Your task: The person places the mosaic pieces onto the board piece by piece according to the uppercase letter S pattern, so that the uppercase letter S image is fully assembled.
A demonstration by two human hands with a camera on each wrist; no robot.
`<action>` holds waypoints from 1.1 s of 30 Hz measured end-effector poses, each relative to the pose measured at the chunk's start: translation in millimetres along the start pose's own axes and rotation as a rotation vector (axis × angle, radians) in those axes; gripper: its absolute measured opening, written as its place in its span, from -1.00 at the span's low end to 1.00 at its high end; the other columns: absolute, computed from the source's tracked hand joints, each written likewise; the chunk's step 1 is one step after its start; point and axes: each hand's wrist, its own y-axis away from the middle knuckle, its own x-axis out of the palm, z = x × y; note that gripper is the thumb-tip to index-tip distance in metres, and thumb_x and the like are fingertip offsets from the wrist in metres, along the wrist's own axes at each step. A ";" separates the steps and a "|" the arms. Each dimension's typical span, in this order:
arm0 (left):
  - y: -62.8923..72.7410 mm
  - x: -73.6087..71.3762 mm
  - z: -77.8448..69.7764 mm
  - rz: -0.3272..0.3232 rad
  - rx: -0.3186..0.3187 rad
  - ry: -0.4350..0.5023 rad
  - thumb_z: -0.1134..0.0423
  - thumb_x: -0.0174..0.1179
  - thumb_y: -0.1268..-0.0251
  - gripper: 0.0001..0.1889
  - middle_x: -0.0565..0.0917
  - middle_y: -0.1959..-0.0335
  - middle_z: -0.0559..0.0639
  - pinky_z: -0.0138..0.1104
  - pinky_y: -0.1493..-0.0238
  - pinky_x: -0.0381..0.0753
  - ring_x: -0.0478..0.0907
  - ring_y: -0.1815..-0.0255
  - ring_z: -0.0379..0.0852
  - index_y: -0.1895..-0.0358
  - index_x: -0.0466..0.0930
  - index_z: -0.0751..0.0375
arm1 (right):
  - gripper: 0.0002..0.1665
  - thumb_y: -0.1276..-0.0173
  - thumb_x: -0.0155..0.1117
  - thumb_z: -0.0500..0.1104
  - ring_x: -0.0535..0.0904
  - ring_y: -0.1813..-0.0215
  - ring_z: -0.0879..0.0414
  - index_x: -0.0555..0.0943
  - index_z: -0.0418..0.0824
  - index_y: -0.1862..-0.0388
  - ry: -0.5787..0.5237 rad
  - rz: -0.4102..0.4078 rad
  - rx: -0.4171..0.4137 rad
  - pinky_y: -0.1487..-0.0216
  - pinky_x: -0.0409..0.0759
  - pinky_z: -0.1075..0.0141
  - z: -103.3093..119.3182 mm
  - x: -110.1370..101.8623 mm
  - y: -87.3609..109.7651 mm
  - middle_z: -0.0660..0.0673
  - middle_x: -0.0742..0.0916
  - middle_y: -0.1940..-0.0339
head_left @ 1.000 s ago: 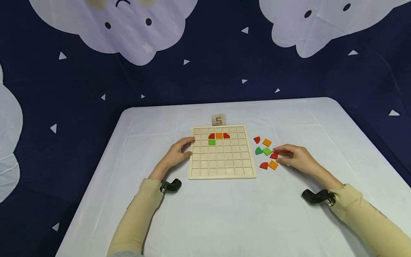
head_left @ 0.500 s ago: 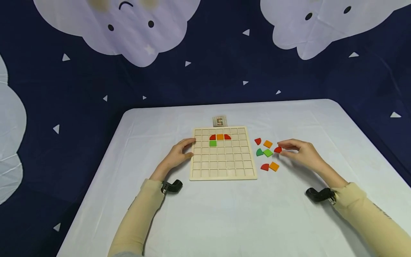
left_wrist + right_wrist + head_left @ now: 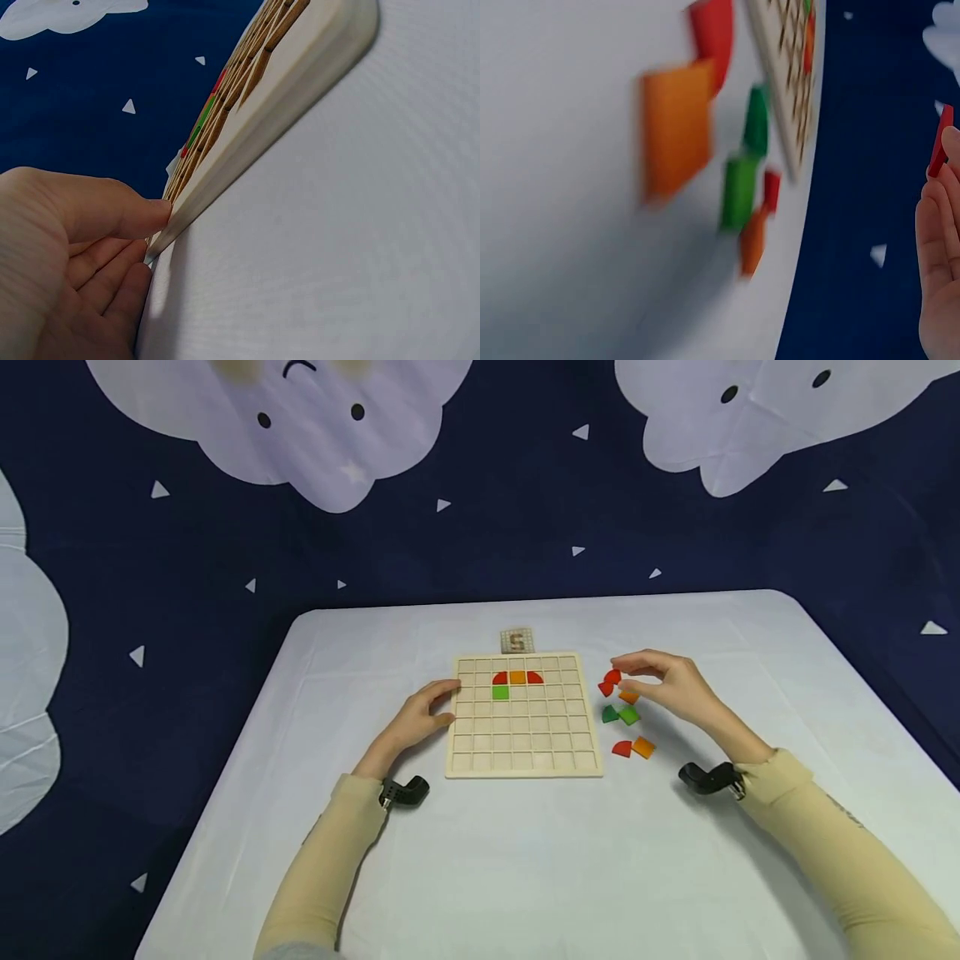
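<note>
My right hand (image 3: 675, 687) pinches a red quarter-circle tile (image 3: 612, 677) between thumb and fingertips, raised above the loose tiles; the same red tile (image 3: 941, 142) shows in the right wrist view. My left hand (image 3: 411, 720) rests at the left edge of the square wooden grid board (image 3: 525, 773), thumb and fingers spread apart and touching it. On the board lie two red quarter-circles with an orange square (image 3: 517, 677) between them. A light green square (image 3: 500, 692) sits below the left red one.
Right of the board lie loose tiles: a red quarter-circle (image 3: 606, 690), a partly hidden orange square (image 3: 628, 697), a dark green quarter-circle (image 3: 610, 714), a light green square (image 3: 629, 716), another red quarter-circle (image 3: 622, 749) and orange square (image 3: 643, 747). A small patterned card (image 3: 517, 640) lies behind the board.
My right hand has picked up a red quarter-circle from the loose tiles, lifted it and carried it away from me and to the left. My left hand stays at the board's edge.
</note>
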 end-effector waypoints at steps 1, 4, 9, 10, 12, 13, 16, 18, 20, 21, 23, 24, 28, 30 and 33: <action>0.2 0.7 0.3 0.001 0.000 0.002 0.52 0.19 -0.16 -0.37 0.30 -0.34 0.21 -0.20 -0.38 0.18 0.24 -0.35 0.10 -0.35 0.28 0.35 | -0.55 -0.24 0.36 -0.10 0.55 -0.07 0.03 0.60 -0.14 -0.12 -0.011 0.012 -0.013 0.08 0.57 0.46 2.7 4.8 -4.1 -0.05 0.64 -0.07; 0.8 2.5 -0.9 0.008 -0.001 -0.001 0.52 0.20 -0.16 -0.37 0.30 -0.34 0.21 -0.21 -0.37 0.19 0.25 -0.34 0.10 -0.35 0.27 0.35 | -0.55 -0.25 0.35 -0.12 0.55 -0.08 -0.02 0.60 -0.17 -0.12 -0.037 0.051 -0.061 0.18 0.62 0.36 11.3 19.4 -15.9 -0.08 0.64 -0.07; 0.3 4.4 -2.9 0.004 -0.005 -0.016 0.50 0.21 -0.17 -0.37 0.31 -0.34 0.19 -0.23 -0.36 0.22 0.27 -0.33 0.08 -0.35 0.29 0.32 | -0.59 -0.26 0.32 -0.26 0.55 -0.06 -0.11 0.58 -0.29 -0.10 -0.093 0.109 -0.159 -0.06 0.55 0.00 35.4 42.1 -31.9 -0.19 0.65 -0.04; 0.0 4.5 -3.1 0.003 -0.004 -0.016 0.50 0.20 -0.17 -0.38 0.31 -0.34 0.19 -0.23 -0.36 0.21 0.27 -0.33 0.08 -0.35 0.29 0.31 | -0.59 -0.25 0.31 -0.29 0.54 -0.06 -0.12 0.58 -0.32 -0.09 -0.099 0.122 -0.172 -0.09 0.51 -0.04 41.7 46.1 -33.9 -0.21 0.65 -0.04; -0.7 4.5 -3.3 0.005 -0.003 -0.015 0.50 0.20 -0.18 -0.38 0.31 -0.34 0.19 -0.24 -0.36 0.21 0.26 -0.33 0.07 -0.35 0.29 0.31 | -0.61 -0.25 0.30 -0.34 0.54 -0.06 -0.17 0.57 -0.38 -0.07 -0.111 0.147 -0.194 -0.13 0.47 -0.08 54.3 53.8 -37.1 -0.26 0.65 -0.03; -1.0 4.4 -3.4 0.006 -0.003 -0.015 0.50 0.20 -0.18 -0.38 0.31 -0.34 0.19 -0.24 -0.36 0.21 0.26 -0.34 0.07 -0.35 0.29 0.32 | -0.61 -0.24 0.30 -0.35 0.54 -0.05 -0.18 0.57 -0.40 -0.07 -0.112 0.157 -0.202 -0.13 0.47 -0.09 58.9 57.8 -38.7 -0.28 0.65 -0.03; -1.5 4.0 -3.6 0.011 -0.006 -0.009 0.50 0.19 -0.18 -0.38 0.31 -0.34 0.18 -0.25 -0.37 0.20 0.25 -0.34 0.06 -0.35 0.28 0.33 | -0.60 -0.23 0.31 -0.36 0.56 -0.03 -0.19 0.57 -0.41 -0.07 -0.119 0.182 -0.226 -0.11 0.48 -0.10 61.7 71.1 -45.9 -0.29 0.65 -0.01; -1.6 3.6 -3.7 0.009 -0.006 -0.008 0.50 0.20 -0.18 -0.38 0.31 -0.34 0.18 -0.25 -0.36 0.20 0.25 -0.34 0.07 -0.35 0.28 0.33 | -0.58 -0.21 0.33 -0.34 0.57 -0.02 -0.17 0.58 -0.37 -0.08 -0.135 0.191 -0.226 -0.11 0.47 -0.10 56.2 80.5 -52.7 -0.26 0.66 -0.01; -1.6 3.4 -3.4 0.008 -0.004 -0.006 0.50 0.20 -0.17 -0.38 0.31 -0.34 0.19 -0.24 -0.37 0.20 0.25 -0.34 0.07 -0.35 0.28 0.33 | -0.57 -0.20 0.35 -0.33 0.57 -0.01 -0.14 0.59 -0.31 -0.08 -0.146 0.195 -0.224 -0.11 0.48 -0.10 50.6 88.6 -58.9 -0.22 0.67 0.00; -1.6 3.4 -2.8 0.007 -0.004 -0.007 0.50 0.20 -0.17 -0.38 0.31 -0.34 0.19 -0.25 -0.37 0.20 0.25 -0.34 0.07 -0.35 0.28 0.33 | -0.56 -0.19 0.36 -0.32 0.57 -0.01 -0.13 0.60 -0.29 -0.08 -0.158 0.197 -0.224 -0.11 0.48 -0.10 47.4 92.3 -62.1 -0.20 0.67 0.00; -1.0 3.0 -2.2 0.004 -0.006 -0.008 0.50 0.20 -0.17 -0.38 0.31 -0.34 0.19 -0.25 -0.37 0.20 0.25 -0.34 0.06 -0.35 0.28 0.33 | -0.56 -0.18 0.37 -0.30 0.58 0.00 -0.08 0.60 -0.26 -0.08 -0.171 0.202 -0.229 -0.10 0.49 -0.07 47.4 97.3 -65.9 -0.17 0.67 0.01; -0.7 2.8 -1.9 0.002 -0.008 -0.009 0.50 0.20 -0.17 -0.38 0.32 -0.34 0.18 -0.26 -0.36 0.20 0.26 -0.34 0.06 -0.35 0.28 0.32 | -0.56 -0.18 0.38 -0.28 0.58 0.01 -0.07 0.61 -0.25 -0.07 -0.180 0.206 -0.231 -0.10 0.50 -0.05 47.6 99.5 -67.3 -0.16 0.68 0.02; -0.2 1.5 -1.1 0.001 -0.006 -0.012 0.50 0.20 -0.17 -0.38 0.33 -0.33 0.17 -0.26 -0.36 0.21 0.26 -0.34 0.05 -0.35 0.29 0.31 | -0.58 -0.22 0.37 -0.19 0.58 0.02 -0.01 0.61 -0.22 -0.08 -0.197 0.235 -0.231 -0.07 0.52 0.02 46.7 108.5 -72.0 -0.12 0.69 0.03; -0.1 0.4 -1.1 -0.001 -0.002 -0.017 0.50 0.20 -0.17 -0.38 0.33 -0.33 0.17 -0.25 -0.36 0.21 0.27 -0.33 0.05 -0.35 0.30 0.31 | -0.58 -0.23 0.36 -0.17 0.58 0.01 -0.01 0.61 -0.23 -0.08 -0.196 0.253 -0.233 -0.06 0.53 0.04 44.8 113.0 -74.2 -0.12 0.69 0.03; 0.3 -1.2 -0.8 -0.003 -0.002 -0.016 0.50 0.20 -0.17 -0.39 0.33 -0.33 0.17 -0.23 -0.36 0.22 0.26 -0.33 0.07 -0.34 0.31 0.31 | -0.59 -0.25 0.33 -0.25 0.57 -0.02 -0.07 0.59 -0.31 -0.09 -0.194 0.297 -0.256 -0.07 0.53 0.02 46.6 117.8 -75.7 -0.20 0.68 0.00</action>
